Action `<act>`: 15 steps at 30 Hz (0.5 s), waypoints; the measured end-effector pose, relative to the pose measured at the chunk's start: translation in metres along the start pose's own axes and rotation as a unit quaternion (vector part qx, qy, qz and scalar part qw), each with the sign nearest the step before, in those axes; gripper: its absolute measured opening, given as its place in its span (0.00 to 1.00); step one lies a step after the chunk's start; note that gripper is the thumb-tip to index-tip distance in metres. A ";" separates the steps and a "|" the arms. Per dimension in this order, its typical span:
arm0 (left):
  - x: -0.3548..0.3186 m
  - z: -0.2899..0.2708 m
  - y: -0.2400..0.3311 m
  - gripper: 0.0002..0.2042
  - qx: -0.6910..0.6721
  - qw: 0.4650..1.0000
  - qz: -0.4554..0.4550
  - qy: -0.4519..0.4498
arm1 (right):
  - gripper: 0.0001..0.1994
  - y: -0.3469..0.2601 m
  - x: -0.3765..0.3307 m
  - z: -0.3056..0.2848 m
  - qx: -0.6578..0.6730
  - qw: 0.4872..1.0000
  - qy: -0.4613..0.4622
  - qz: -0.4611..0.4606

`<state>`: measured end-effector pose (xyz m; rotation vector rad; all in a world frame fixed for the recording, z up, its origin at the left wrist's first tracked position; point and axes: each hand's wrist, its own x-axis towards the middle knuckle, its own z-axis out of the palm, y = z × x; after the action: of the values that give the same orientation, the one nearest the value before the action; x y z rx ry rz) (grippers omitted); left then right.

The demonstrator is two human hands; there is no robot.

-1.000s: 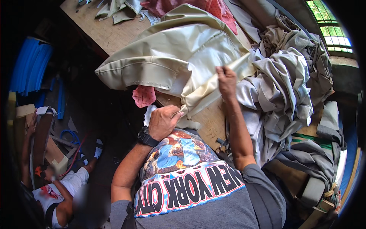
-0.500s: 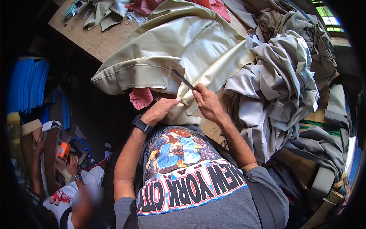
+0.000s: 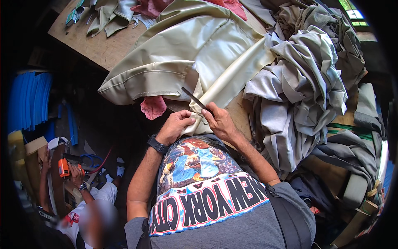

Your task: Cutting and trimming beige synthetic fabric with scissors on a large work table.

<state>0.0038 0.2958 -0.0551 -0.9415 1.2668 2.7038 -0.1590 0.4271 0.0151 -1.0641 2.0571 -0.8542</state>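
A large cream, leather-like cover [image 3: 207,45] with stitched seams spreads over the table and hangs toward my body. My left hand [image 3: 176,126], with a black watch on its wrist, pinches a gathered edge of the cover close to my waist. My right hand [image 3: 222,124] is closed round a dark narrow blade [image 3: 192,97], its tip pointing up and left above the cover. The handle is mostly hidden in my fingers. Both hands are close together at the same gathered edge. A pink cloth piece [image 3: 153,108] pokes out beneath the cover left of my hands.
Crumpled grey fabric [image 3: 294,83] is heaped to the right on the wooden table [image 3: 93,43]. Cream scraps [image 3: 110,16] lie at the far left. Below left, a co-worker holds an orange tool [image 3: 64,168] near a frame. Blue strips [image 3: 30,101] stand at the left.
Both hands have moved lower, nearer my waist. The blade has come down with my right hand, and my left fingers now pinch the cover's edge. The co-worker's orange tool has shifted slightly.
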 end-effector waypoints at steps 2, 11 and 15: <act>0.007 -0.004 -0.009 0.07 0.039 0.999 -0.017 -0.012 | 0.10 -0.002 -0.002 0.004 -0.025 1.000 -0.008 0.009; -0.005 0.002 0.010 0.06 -0.002 0.997 -0.070 0.022 | 0.04 -0.007 -0.030 -0.005 -0.246 0.961 -0.007 -0.130; -0.005 0.001 0.008 0.07 -0.052 0.996 -0.073 0.015 | 0.04 -0.006 -0.032 -0.002 -0.265 0.953 -0.013 -0.144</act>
<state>0.0054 0.2926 -0.0458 -1.0458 1.0257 2.6731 -0.1441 0.4520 0.0289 -1.6849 2.1983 -0.4118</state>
